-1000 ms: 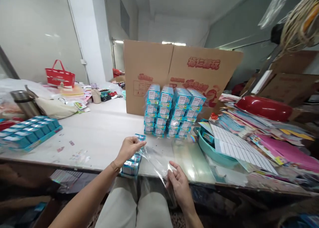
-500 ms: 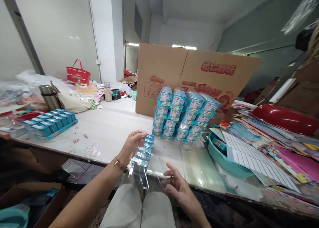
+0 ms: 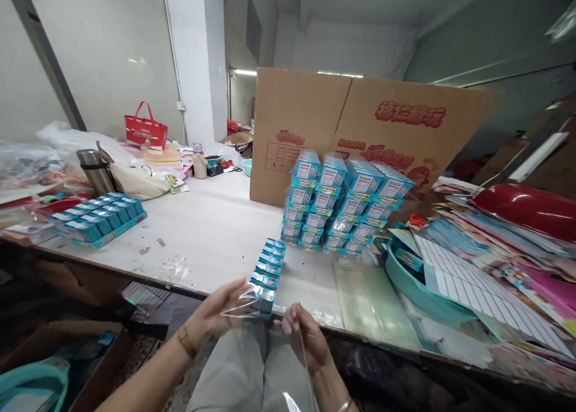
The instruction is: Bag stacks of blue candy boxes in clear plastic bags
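Observation:
A row of small blue boxes [image 3: 267, 272] lies on the white table [image 3: 211, 232] at its near edge. A clear plastic bag [image 3: 265, 352] hangs open below that edge, over my lap. My left hand [image 3: 216, 314] pinches the bag's mouth on the left, just beside the nearest box. On the right side of the mouth, my right hand [image 3: 302, 335] has its fingers curled closed on the film. Both hands sit at the table's edge, in front of the row.
A stack of wrapped blue box packs [image 3: 342, 205] stands before a big cardboard carton [image 3: 360, 130]. A tray of blue boxes [image 3: 96, 220] and a steel flask [image 3: 92, 169] are at left. A teal basin [image 3: 405, 277], paper sheets and a red helmet-like shell [image 3: 526, 211] crowd the right.
The row of boxes, held up in my left hand before, now lies on the table. Both hands have dropped to the table's edge and hold the bag's mouth. The view has shifted left.

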The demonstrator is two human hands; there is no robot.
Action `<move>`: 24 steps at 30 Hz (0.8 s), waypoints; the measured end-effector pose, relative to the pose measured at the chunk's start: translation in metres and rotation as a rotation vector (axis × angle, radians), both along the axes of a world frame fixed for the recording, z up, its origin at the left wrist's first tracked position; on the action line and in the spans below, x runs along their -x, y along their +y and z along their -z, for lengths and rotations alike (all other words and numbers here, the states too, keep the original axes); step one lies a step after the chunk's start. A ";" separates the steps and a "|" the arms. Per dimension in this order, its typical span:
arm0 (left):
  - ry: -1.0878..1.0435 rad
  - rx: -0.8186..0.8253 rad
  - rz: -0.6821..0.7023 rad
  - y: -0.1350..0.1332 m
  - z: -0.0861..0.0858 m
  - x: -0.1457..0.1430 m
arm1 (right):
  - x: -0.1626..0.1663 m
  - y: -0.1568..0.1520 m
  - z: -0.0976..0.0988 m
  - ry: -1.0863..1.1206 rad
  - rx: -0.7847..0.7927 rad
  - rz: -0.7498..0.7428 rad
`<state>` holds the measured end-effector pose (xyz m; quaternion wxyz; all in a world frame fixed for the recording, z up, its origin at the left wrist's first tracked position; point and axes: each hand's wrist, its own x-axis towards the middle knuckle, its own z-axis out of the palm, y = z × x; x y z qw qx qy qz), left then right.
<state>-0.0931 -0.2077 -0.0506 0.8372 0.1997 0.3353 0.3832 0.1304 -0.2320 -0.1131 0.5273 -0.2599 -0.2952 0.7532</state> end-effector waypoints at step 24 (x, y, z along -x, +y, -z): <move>0.564 -0.425 -0.258 0.028 0.102 0.004 | 0.048 0.025 0.050 -0.493 -0.130 0.350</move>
